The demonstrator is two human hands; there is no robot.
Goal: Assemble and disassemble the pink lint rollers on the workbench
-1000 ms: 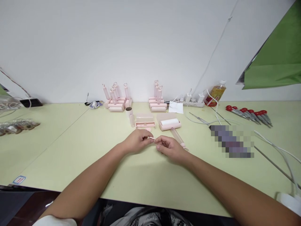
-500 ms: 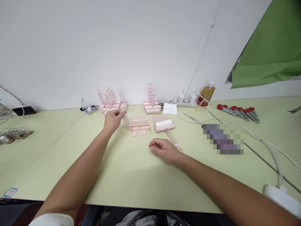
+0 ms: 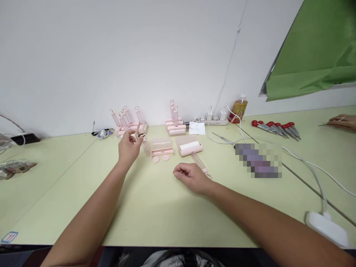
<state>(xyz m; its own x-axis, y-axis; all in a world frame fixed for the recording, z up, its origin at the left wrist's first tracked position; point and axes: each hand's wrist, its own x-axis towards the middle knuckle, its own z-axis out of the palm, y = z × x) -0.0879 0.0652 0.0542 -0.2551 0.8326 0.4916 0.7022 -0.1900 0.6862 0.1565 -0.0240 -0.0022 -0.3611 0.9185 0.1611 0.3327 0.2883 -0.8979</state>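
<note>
My left hand (image 3: pixel 129 150) is closed, its thumb and fingers at the top end of a pink, clear-sided lint roller handle (image 3: pixel 146 146) that stands on the table. A dark oval rim shows at the fingertips; its detail is too small to tell. Beside it lies an open pink roller case (image 3: pixel 162 152) with a clear lid, and two pink round caps (image 3: pixel 165 157) sit in front. My right hand (image 3: pixel 191 177) rests on the table, fingers curled, with nothing visible in it. Just behind it lies a lint roller (image 3: pixel 190 149) with a white roll, its handle slanting toward me.
Several pink lint rollers (image 3: pixel 125 116) stand at the wall, more (image 3: pixel 175 120) to their right. A power strip (image 3: pixel 215 120), bottle (image 3: pixel 239 107), red-handled tools (image 3: pixel 275 128) and cables are at the right. Another person's hand (image 3: pixel 343 121) holds a thin tool at the right edge.
The view has shifted slightly. My left hand has turned a little at the handle's top; the handle stays in place. My right hand has hardly moved. Another person's hand has come into view.
</note>
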